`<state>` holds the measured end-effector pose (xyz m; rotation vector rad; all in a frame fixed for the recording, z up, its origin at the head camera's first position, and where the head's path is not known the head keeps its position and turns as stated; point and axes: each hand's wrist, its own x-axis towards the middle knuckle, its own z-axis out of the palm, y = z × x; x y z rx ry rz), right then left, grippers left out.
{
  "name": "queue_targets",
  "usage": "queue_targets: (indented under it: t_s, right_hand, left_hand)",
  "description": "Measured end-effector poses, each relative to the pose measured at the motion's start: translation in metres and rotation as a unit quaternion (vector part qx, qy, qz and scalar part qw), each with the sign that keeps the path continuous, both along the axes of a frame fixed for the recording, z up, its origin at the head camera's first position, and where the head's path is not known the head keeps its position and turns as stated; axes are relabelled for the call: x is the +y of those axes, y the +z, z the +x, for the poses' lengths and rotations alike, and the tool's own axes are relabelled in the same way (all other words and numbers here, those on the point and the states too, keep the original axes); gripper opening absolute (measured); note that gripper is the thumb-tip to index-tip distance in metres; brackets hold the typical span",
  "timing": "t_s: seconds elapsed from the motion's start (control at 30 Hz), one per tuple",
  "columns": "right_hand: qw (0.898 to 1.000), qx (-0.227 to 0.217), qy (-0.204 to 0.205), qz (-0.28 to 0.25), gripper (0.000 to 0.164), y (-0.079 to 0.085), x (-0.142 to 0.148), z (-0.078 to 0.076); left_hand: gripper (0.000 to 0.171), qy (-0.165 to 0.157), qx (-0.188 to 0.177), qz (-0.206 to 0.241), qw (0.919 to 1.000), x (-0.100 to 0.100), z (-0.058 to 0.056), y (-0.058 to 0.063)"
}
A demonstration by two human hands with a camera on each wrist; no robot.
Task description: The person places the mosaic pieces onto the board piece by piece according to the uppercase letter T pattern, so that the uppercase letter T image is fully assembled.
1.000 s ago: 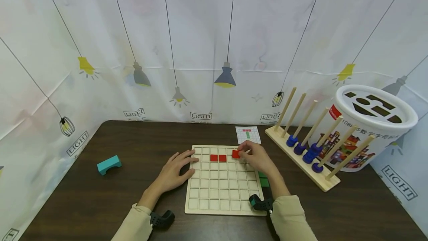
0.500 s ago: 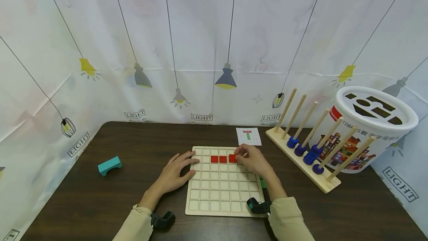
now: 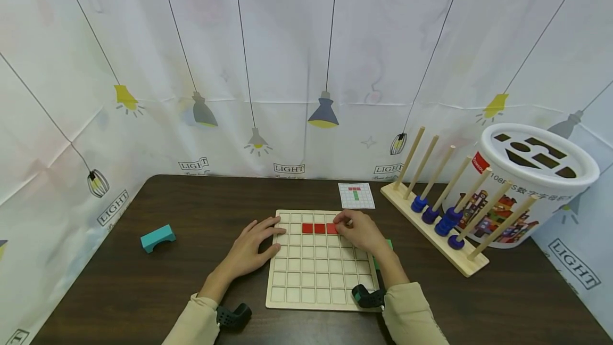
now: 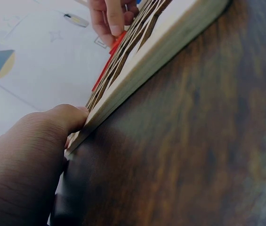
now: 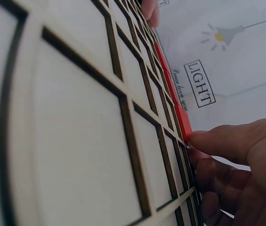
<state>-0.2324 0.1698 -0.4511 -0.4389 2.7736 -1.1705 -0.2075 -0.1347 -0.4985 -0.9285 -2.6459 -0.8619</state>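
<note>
A wooden grid board [image 3: 313, 298] lies on the dark table. Two red square tiles, a left one [image 3: 307, 228] and a middle one [image 3: 319, 228], sit side by side in its second row. At the right end of that row, my right hand [image 3: 362, 234] pinches a third red tile [image 3: 331, 229] by its edge. The right wrist view shows this tile [image 5: 183, 123] standing slightly proud of its neighbours, thumb against it. My left hand [image 3: 250, 249] rests with extended fingers on the board's left edge; its thumb [image 4: 69, 117] touches the rim.
A card [image 3: 356, 196] with a red and green T pattern lies behind the board. Green pieces [image 3: 375, 263] beside the board are partly hidden by the right forearm. A peg stand [image 3: 469, 265] with blue rings and a white bucket [image 3: 507, 201] stand right; a teal arch block [image 3: 158, 237] lies left.
My right hand has moved slightly left and down with the third red tile, bringing it against the other two in the row. The left hand has stayed on the board's edge.
</note>
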Motion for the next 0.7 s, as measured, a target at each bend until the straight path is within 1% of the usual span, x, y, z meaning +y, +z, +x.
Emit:
queue_targets:
  t_s: [0.17, 0.3, 0.47, 0.57, 0.7]
  right_hand:
    - [1.0, 0.004, 0.006, 0.005, 0.017, 0.001, 0.0, 0.0]
    - [1.0, -0.003, -0.006, 0.001, 0.022, 0.003, 0.001, 0.002]
    - [1.0, -0.016, -0.019, -0.015, 0.022, 0.007, 0.004, 0.002]
    - [0.999, -0.016, -0.029, -0.011, 0.022, 0.01, 0.007, 0.003]
    - [0.999, -0.007, -0.042, 0.0, 0.022, 0.012, 0.016, 0.004]
  left_hand:
    - [0.038, -0.001, 0.003, 0.0, 1.0, 0.0, -0.001, 0.0]
    - [0.038, -0.005, 0.008, 0.005, 0.9999, 0.0, -0.001, -0.001]
    - [0.038, 0.001, -0.003, 0.003, 1.0, -0.001, -0.001, -0.001]
    - [0.038, 0.004, -0.006, -0.002, 1.0, -0.001, 0.0, -0.001]
    - [0.043, 0.001, 0.001, -0.006, 1.0, -0.001, 0.0, -0.003]
